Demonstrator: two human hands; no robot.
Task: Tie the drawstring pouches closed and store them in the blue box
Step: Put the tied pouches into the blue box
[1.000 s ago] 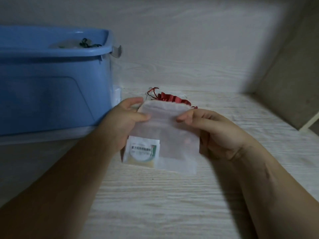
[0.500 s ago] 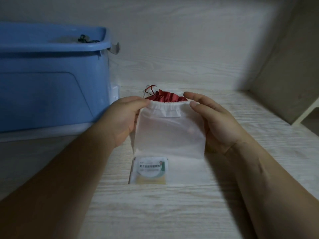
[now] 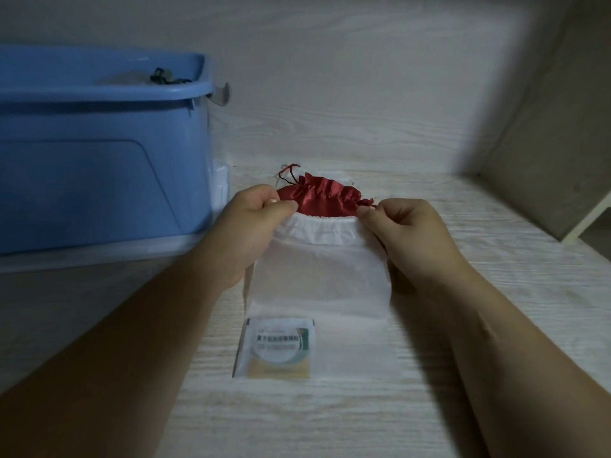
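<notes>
Centrally in the frame, left hand (image 3: 254,223) and right hand (image 3: 401,226) pinch the white pouch (image 3: 319,276) at its top corners; pulling evenly outward should cinch it before the blue box (image 3: 99,153), upper left.

You are working in dim light. The brightest patch lies on the back wall (image 3: 330,77) and the middle of the tabletop (image 3: 330,418), where the white pouch (image 3: 317,276) shows pale and washed out. Your forearms go dark toward the lower corners, and a soft shadow lies on the tabletop along the inner side of your right hand (image 3: 413,233) and arm. The side panel (image 3: 545,160) sits in grey shade. The blue box (image 3: 99,176) looks dull. The whole picture is soft, and the print on the sachet (image 3: 277,348) is smeared. Straight lines bow near the edges.
</notes>
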